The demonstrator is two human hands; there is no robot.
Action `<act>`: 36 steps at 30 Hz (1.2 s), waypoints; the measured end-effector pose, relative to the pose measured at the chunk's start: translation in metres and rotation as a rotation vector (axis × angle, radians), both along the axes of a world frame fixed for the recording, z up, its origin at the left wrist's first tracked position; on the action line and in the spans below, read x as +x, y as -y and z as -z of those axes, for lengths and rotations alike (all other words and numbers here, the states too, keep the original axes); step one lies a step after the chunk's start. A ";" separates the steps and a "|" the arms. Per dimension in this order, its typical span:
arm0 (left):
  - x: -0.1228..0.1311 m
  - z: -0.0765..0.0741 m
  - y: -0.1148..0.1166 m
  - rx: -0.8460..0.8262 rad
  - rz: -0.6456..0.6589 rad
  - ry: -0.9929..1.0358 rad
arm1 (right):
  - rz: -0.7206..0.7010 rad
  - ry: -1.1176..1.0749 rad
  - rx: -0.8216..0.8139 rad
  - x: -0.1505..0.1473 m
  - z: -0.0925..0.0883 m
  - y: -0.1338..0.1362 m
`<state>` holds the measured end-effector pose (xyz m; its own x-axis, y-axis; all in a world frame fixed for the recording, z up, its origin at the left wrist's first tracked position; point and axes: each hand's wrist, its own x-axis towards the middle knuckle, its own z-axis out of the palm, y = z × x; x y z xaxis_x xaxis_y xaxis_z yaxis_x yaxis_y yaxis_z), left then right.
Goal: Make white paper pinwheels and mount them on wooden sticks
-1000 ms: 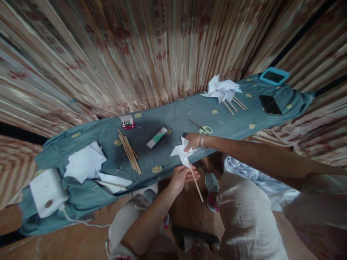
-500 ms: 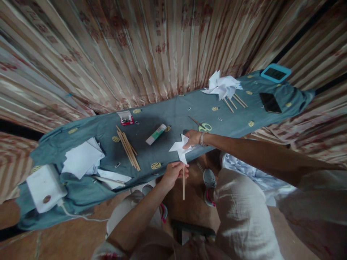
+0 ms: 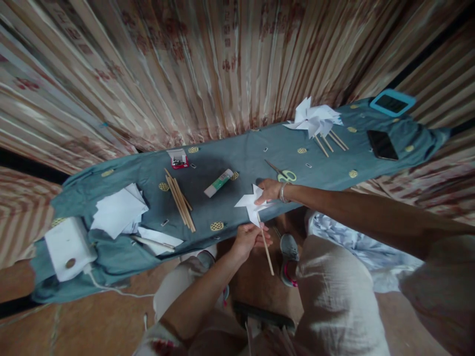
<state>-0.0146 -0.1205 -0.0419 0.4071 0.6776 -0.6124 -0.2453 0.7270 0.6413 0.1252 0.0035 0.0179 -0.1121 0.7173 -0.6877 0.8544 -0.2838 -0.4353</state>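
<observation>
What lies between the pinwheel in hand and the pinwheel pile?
The scissors lie on the cloth, roughly midway between the held pinwheel and the pile; nearer in, the right hand grips the pinwheel. Nothing else visible stands between.

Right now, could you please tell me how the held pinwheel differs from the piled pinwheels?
The held pinwheel is a single one, whereas the piled pinwheels overlap one another. The left hand holds the held pinwheel's stick and the right hand its vanes, whereas the piled pinwheels lie untouched on the cloth. Both show white paper vanes and slim, pale sticks.
</observation>
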 end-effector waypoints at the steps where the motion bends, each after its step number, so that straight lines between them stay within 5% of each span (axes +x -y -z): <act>1: 0.001 0.001 0.000 -0.001 -0.006 0.003 | -0.001 0.007 -0.003 0.000 0.000 0.000; 11: 0.011 0.010 0.002 0.010 -0.019 0.010 | -0.021 0.053 -0.010 -0.001 0.002 0.000; 22: 0.015 0.004 0.003 0.024 -0.039 0.006 | 0.014 0.013 0.029 0.003 0.009 0.000; 36: 0.010 -0.019 -0.005 0.111 -0.079 -0.012 | 0.309 -0.553 0.005 0.023 -0.010 0.015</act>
<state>-0.0049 -0.1158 -0.0231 0.3435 0.7712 -0.5360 -0.2908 0.6300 0.7201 0.1485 -0.0118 0.0276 -0.2373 0.7765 -0.5838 0.3815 -0.4782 -0.7911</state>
